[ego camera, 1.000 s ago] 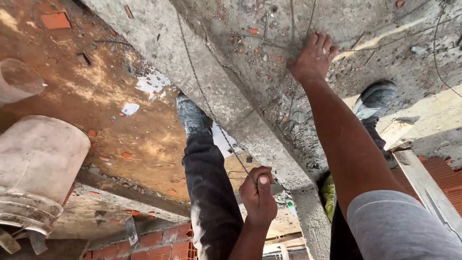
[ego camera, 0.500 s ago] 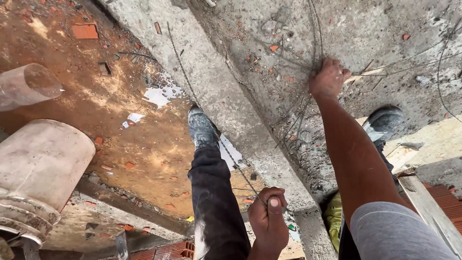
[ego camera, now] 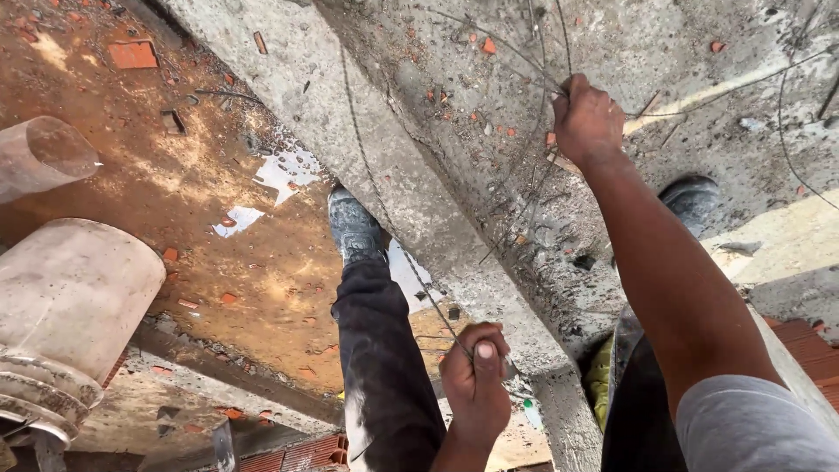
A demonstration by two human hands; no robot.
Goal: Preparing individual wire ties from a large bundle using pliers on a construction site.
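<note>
My left hand [ego camera: 476, 383] is closed in a fist around a thin steel wire [ego camera: 384, 210], low in the middle of the view, thumb up. The wire runs up and away along the edge of a rough concrete beam [ego camera: 350, 96]. My right hand [ego camera: 587, 118] reaches far forward and is closed on a bundle of thin wires [ego camera: 533, 61] lying on the concrete slab [ego camera: 664, 52]. My left leg in dark trousers and a grey boot [ego camera: 352, 223] stands left of the beam; my other boot [ego camera: 692, 199] rests on the slab to the right.
Below on the left lies a wet, reddish-brown floor [ego camera: 175, 192] with puddles and brick bits. A large pale drum [ego camera: 61, 306] and a plastic pipe end [ego camera: 39, 153] sit at the left edge. Red brickwork [ego camera: 804, 350] shows at lower right.
My right hand has gone from flat on the slab to closed on the wires. My left hand has kept its grip on the wire and sunk lower in view. The camera has tilted.
</note>
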